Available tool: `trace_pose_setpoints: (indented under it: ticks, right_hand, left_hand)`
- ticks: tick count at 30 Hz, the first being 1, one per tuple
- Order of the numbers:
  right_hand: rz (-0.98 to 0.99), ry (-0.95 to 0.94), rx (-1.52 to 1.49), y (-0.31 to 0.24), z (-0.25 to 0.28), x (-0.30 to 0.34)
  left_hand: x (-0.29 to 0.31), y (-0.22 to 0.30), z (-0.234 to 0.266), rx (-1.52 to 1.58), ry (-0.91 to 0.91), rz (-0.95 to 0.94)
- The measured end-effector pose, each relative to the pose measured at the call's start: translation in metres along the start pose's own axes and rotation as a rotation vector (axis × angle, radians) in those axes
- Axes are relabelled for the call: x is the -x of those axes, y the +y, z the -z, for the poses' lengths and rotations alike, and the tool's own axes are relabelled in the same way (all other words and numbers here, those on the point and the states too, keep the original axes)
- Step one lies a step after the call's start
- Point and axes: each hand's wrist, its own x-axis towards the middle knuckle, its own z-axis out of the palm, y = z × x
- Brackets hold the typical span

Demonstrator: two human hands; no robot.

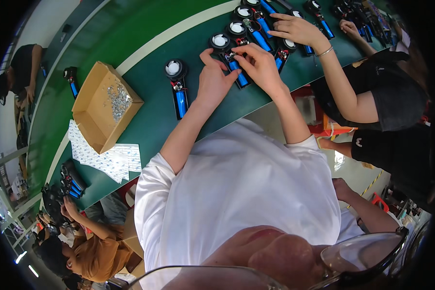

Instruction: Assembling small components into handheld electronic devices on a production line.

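A: Head view, only view: what is listed under the left hand (211, 79)?
B: One unit (241, 79), black-framed, with a round head, wiring and a blue cylinder; laid flat on the dark green bench (152, 84), in front of the person. The forefinger is bent at the rim of the round head, the thumb is stretched toward the blue cylinder, and a gap is left between the two. How firmly the unit is held cannot be told.
A: And under the right hand (260, 66)?
B: The same unit. Thumb and forefinger are brought close together over the wired middle part. Whether a wire or small part is pinched there cannot be told, the fingertips being partly covered.
A: Items to the left?
B: A second unit (180, 104), of like pattern, placed just beside the left forearm. Farther left, an open cardboard carton (89, 104), tilted in view, in which small silvery parts (118, 100) are heaped. Near it, printed sheets (130, 157), spread and overlapping.
A: Items to the right?
B: Several more units (261, 41), set close together. Above them a co-worker's hand (295, 30) is extended, a bracelet (325, 51) being worn at the wrist.
A: Beyond the bench?
B: A pale strip (179, 28), by which a brighter green surface (125, 24) is bordered.
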Motion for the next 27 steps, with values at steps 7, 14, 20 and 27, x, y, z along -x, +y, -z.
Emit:
trace_pose_setpoints:
  ticks: [7, 14, 20, 27]
  right_hand:
    - [-0.154, -0.027, -0.158, 0.006, 0.003, -0.003]
    - [-0.193, -0.168, -0.181, 0.011, 0.006, -0.010]
    - [-0.192, -0.154, -0.547, -0.008, 0.004, -0.004]
    - [-0.025, 0.073, -0.291, -0.032, 0.051, 0.006]
  left_hand:
    - [0.002, -0.004, -0.007, 0.122, 0.005, 0.067]
    - [0.005, 0.013, -0.016, 0.022, 0.094, 0.093]
    - [0.012, -0.014, -0.013, 0.807, -0.132, 0.193]
    - [0.015, 0.044, -0.017, 0.864, -0.168, -0.043]
